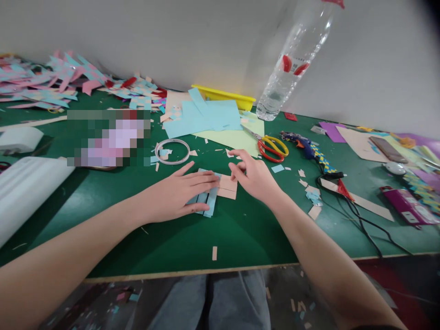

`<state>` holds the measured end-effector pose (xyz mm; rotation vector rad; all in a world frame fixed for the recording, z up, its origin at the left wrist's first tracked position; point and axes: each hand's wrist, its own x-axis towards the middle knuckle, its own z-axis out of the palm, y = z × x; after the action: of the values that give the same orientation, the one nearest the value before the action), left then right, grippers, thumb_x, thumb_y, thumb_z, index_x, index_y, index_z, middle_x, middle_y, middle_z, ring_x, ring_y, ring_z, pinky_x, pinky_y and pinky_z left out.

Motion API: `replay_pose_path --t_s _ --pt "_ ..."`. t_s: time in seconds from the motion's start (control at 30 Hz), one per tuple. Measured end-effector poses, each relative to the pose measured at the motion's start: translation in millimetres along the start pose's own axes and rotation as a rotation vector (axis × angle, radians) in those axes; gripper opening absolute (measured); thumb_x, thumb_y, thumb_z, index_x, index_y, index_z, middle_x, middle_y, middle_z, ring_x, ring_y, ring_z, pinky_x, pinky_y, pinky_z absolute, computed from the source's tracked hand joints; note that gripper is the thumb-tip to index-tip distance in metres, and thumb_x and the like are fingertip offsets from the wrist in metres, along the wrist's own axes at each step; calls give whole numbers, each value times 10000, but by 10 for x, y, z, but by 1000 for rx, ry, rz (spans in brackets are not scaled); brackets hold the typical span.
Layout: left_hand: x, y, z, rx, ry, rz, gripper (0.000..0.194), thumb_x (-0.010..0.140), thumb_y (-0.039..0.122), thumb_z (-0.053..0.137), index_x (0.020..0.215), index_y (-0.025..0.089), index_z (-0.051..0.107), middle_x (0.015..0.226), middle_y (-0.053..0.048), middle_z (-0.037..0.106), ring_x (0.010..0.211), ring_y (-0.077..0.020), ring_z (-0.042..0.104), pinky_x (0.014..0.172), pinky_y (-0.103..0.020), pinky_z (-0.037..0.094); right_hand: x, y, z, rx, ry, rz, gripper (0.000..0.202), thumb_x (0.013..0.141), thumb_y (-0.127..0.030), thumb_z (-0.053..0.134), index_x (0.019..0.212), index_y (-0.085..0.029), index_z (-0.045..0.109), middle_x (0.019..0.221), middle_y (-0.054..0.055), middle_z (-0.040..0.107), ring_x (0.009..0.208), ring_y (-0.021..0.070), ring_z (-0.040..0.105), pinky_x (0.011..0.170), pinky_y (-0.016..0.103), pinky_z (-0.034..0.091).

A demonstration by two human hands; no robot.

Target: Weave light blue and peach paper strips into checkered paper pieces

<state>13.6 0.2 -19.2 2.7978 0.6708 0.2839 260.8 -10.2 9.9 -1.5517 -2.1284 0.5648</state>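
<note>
My left hand (182, 192) lies flat with its fingers stretched over a small piece of folded light-blue paper (212, 207), partly covering it. Dark lines run across that blue paper. Sticking out from its right side is a pale pink piece of paper (227, 188) with a thin dark line. My right hand (256, 176) hovers just right of the pink piece, fingers apart and bent, holding nothing that I can see. Behind the hands lie a roll of clear tape (172, 141) and scissors (275, 149) with red and yellow handles.
Blue sheets (209, 117) lie by a yellow tray (227, 97) at the wall. A tilted water bottle (292, 64) stands beside them. At right are a glue gun (302, 141) with a black cord and a purple box (409, 206). A blurred-out phone (113, 140) lies left.
</note>
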Motion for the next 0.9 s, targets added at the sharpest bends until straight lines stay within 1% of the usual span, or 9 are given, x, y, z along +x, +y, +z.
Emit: replay_pose_path --t_s 0.13,0.27,0.37,0.5,0.6,0.67,0.73,0.83,0.9 --pt "5 -2 -15 -2 -11 7 551 1000 507 449 1511 321 356 1538 -23 443 1455 -209 346 1241 -459 -29 -7 -3 -6 5 -16 -4 374 981 -317 412 1319 -173 485 738 12 735 664 178 646 669 303 436" --pt "2 -18 -34 7 -26 10 496 1002 502 450 1451 294 439 1523 -27 467 1443 -205 368 1239 -462 -44 -16 -5 6 -2 -29 -22 379 983 -323 418 1327 -181 484 730 2 736 652 173 647 648 291 423" --pt "-1 -25 -51 0 -17 19 449 1006 485 448 1401 274 491 1504 -38 493 1425 -210 399 1242 -470 -9 -28 -22 14 -14 -30 -21 357 985 -331 416 1299 -188 506 682 -10 722 602 167 627 618 287 412" --pt "4 -17 -56 18 -20 31 440 1014 453 447 1411 263 468 1504 -44 493 1435 -208 383 1244 -481 23 -43 -45 -3 -8 -42 -25 351 979 -342 427 1278 -187 524 658 -11 708 600 172 627 633 301 431" --pt "6 -8 -40 28 7 18 474 1013 434 458 1455 265 423 1517 -55 475 1449 -218 359 1243 -498 68 -39 -24 -48 34 -57 -98 397 939 -344 517 1311 -207 496 767 -4 727 699 183 655 693 317 467" --pt "4 -6 -27 23 31 3 486 1009 427 467 1467 272 420 1519 -58 472 1445 -233 366 1240 -504 113 -24 16 -88 88 -73 -168 484 896 -337 599 1349 -233 462 899 7 730 830 192 664 787 333 486" --pt "0 -9 -18 22 52 -8 502 1002 434 475 1475 274 419 1517 -56 474 1438 -242 379 1239 -502 137 -4 73 -130 133 -125 -225 589 860 -355 663 1390 -259 425 1014 24 707 968 208 643 902 364 476" --pt "-6 -17 -16 29 74 -11 530 1006 449 458 1501 272 390 1520 -52 467 1439 -242 375 1240 -491 146 25 168 -177 147 -182 -233 737 806 -369 729 1444 -292 369 1115 40 653 1083 239 588 992 427 438" --pt "-7 -23 -19 34 71 -1 526 1011 456 440 1503 275 391 1523 -47 459 1441 -241 372 1239 -489 152 37 221 -192 137 -223 -227 810 777 -400 756 1467 -299 345 1128 47 624 1083 248 565 988 450 435"
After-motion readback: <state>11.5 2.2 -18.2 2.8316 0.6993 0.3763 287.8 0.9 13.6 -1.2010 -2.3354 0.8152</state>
